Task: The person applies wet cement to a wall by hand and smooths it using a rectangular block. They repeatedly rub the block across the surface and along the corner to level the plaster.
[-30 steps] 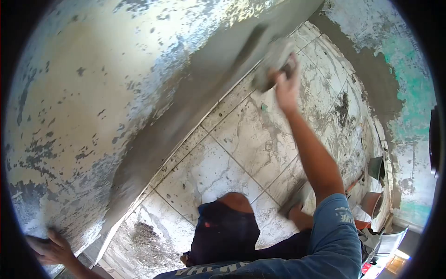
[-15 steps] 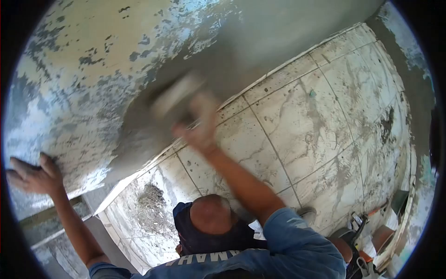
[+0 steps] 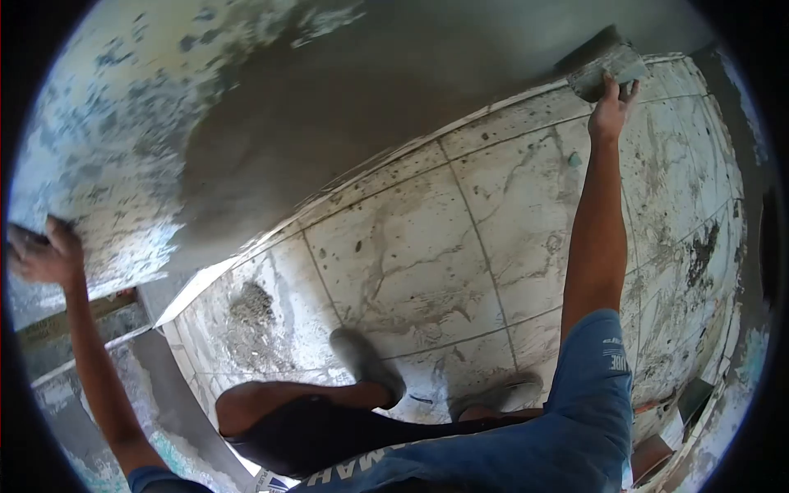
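My right hand (image 3: 611,112) is closed on a flat, mortar-smeared trowel (image 3: 606,69), at the lower part of the wall near its far end. A wide band of wet grey plaster (image 3: 271,123) runs along the wall's base, from the trowel back toward the left. My left hand (image 3: 48,253) rests with fingers apart against the patchy, unplastered wall surface (image 3: 123,164) at the far left; it holds nothing.
White veined floor tiles (image 3: 411,238) with mortar spots run beside the wall. A heap of crumbled debris (image 3: 251,304) lies near a wall opening at left. My shoes (image 3: 366,361) are on the tiles. Tools (image 3: 653,456) sit at the lower right.
The right hand swept the trowel left along the wall, then back right to the far end. My left hand moved up and stays on the wall. My legs have shifted.
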Tool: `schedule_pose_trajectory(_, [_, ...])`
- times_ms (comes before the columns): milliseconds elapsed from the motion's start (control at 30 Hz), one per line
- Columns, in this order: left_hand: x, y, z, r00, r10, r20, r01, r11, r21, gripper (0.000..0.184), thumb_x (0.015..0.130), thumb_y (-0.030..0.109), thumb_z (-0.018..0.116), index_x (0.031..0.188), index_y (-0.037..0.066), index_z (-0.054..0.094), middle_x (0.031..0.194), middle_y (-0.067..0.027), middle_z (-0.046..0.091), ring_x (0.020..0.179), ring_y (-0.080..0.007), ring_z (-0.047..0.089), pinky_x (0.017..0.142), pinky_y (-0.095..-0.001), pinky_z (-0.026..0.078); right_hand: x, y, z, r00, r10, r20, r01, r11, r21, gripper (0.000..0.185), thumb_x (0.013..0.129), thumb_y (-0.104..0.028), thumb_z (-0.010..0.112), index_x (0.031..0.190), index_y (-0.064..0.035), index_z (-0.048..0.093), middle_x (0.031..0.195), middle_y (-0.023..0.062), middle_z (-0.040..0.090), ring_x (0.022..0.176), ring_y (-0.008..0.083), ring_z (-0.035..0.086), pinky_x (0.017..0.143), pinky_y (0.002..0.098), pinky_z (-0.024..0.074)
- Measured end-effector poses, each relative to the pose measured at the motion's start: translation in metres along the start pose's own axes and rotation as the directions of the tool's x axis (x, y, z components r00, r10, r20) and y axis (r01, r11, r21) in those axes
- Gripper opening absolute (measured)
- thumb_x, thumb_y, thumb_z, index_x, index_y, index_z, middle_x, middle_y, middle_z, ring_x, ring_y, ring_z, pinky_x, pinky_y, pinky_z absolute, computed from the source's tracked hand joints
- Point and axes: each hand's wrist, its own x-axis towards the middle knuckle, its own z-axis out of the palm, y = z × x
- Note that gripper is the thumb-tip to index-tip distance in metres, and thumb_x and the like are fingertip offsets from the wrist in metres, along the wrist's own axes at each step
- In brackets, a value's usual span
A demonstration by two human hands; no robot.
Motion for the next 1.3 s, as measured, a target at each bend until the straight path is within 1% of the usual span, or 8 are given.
schedule_pose_trajectory(367, [-0.093, -0.101, 0.03, 0.986, 0.016, 0.168, 0.0, 0.995, -0.096, 0.061, 0.09, 0.054, 0.052, 0.109, -0.003, 0.062, 0.103, -0.0245, 0.061, 0.088, -0.0458, 0.058, 0.076, -0.0535, 0.042, -0.003, 0.068, -0.013, 0.964, 0.064, 0.257, -0.01, 0.978, -0.206, 0.085, 0.089, -0.021, 0.065, 0.151, 0.004, 0.011, 0.146, 0.0192, 0.037, 0.132, 0.0276, 0.038, 0.11, 0.0347, 0.0285])
schedule_pose_trajectory(433, [-0.038, -0.035, 0.005, 0.975, -0.102, 0.198, 0.163, 0.934, -0.319, 0.065, 0.092, 0.062, 0.045, 0.065, 0.003, 0.048, 0.059, -0.0153, 0.049, 0.05, -0.0368, 0.045, 0.049, -0.0491, 0.035, -0.063, 0.074, 0.015, 0.97, -0.034, 0.239, 0.073, 0.985, -0.155, 0.078, 0.09, -0.015, 0.059, 0.15, 0.0058, 0.013, 0.15, 0.0225, 0.028, 0.137, 0.0309, 0.032, 0.115, 0.0381, 0.0242])
schedule_pose_trajectory(567, [-0.059, -0.067, 0.018, 0.996, -0.011, 0.083, 0.004, 0.996, 0.09, 0.074, 0.091, 0.065, 0.043, 0.111, -0.005, 0.056, 0.102, -0.0191, 0.057, 0.089, -0.0385, 0.054, 0.079, -0.0527, 0.041, -0.288, 0.069, 0.118, 0.961, 0.155, 0.228, -0.026, 0.874, -0.485, 0.084, 0.091, -0.042, 0.057, 0.149, 0.0044, 0.019, 0.153, 0.0246, 0.023, 0.142, 0.0371, 0.024, 0.116, 0.0451, 0.0216])
schedule_pose_trajectory(700, [-0.03, -0.03, 0.009, 0.993, -0.091, 0.081, 0.092, 0.996, -0.008, 0.074, 0.089, 0.064, 0.045, 0.122, -0.003, 0.05, 0.112, -0.0178, 0.054, 0.096, -0.04, 0.051, 0.082, -0.0536, 0.038, -0.441, 0.022, 0.159, 0.696, 0.169, 0.698, -0.132, 0.985, -0.107, 0.088, 0.081, -0.046, 0.068, 0.145, 0.0007, 0.029, 0.147, 0.0224, 0.032, 0.14, 0.0364, 0.027, 0.115, 0.0486, 0.0208])
schedule_pose_trajectory(867, [-0.068, -0.08, 0.021, 0.973, 0.08, 0.216, -0.124, 0.971, 0.202, 0.033, 0.09, 0.031, 0.061, 0.099, 0.0, 0.065, 0.094, -0.0181, 0.066, 0.079, -0.039, 0.062, 0.074, -0.0514, 0.046, -0.273, 0.051, 0.054, 0.882, 0.388, 0.268, -0.235, 0.854, -0.463, 0.082, 0.087, -0.027, 0.066, 0.148, 0.0037, 0.022, 0.151, 0.0235, 0.029, 0.135, 0.0329, 0.036, 0.114, 0.0444, 0.0247])
schedule_pose_trajectory(900, [-0.068, -0.075, 0.021, 0.968, 0.052, 0.246, -0.107, 0.971, 0.214, 0.033, 0.09, 0.031, 0.061, 0.101, 0.0, 0.064, 0.095, -0.0183, 0.066, 0.079, -0.0389, 0.062, 0.075, -0.0512, 0.046, -0.212, 0.046, 0.041, 0.978, -0.002, 0.211, 0.089, 0.91, -0.406, 0.081, 0.088, -0.02, 0.067, 0.149, 0.0045, 0.02, 0.151, 0.0239, 0.03, 0.133, 0.032, 0.039, 0.112, 0.0436, 0.0299])
schedule_pose_trajectory(1000, [-0.07, -0.068, 0.016, 0.961, 0.051, 0.271, -0.099, 0.981, 0.165, 0.032, 0.09, 0.029, 0.061, 0.104, 0.0, 0.061, 0.096, -0.0187, 0.066, 0.08, -0.0387, 0.062, 0.076, -0.0503, 0.046, -0.085, 0.061, 0.009, 0.946, -0.225, 0.233, 0.303, 0.872, -0.384, 0.075, 0.089, -0.014, 0.067, 0.147, 0.0049, 0.024, 0.145, 0.021, 0.04, 0.131, 0.0269, 0.041, 0.109, 0.0359, 0.0317])
schedule_pose_trajectory(1300, [-0.09, -0.066, 0.016, 0.923, 0.023, 0.385, -0.066, 0.993, 0.099, 0.035, 0.091, 0.024, 0.06, 0.116, 0.001, 0.052, 0.099, -0.0198, 0.065, 0.083, -0.0378, 0.063, 0.079, -0.0479, 0.047, -0.215, 0.05, 0.102, 0.969, -0.094, 0.23, 0.17, 0.926, -0.337, 0.073, 0.089, -0.001, 0.057, 0.149, 0.0063, 0.015, 0.15, 0.0244, 0.028, 0.138, 0.0319, 0.031, 0.115, 0.04, 0.0273])
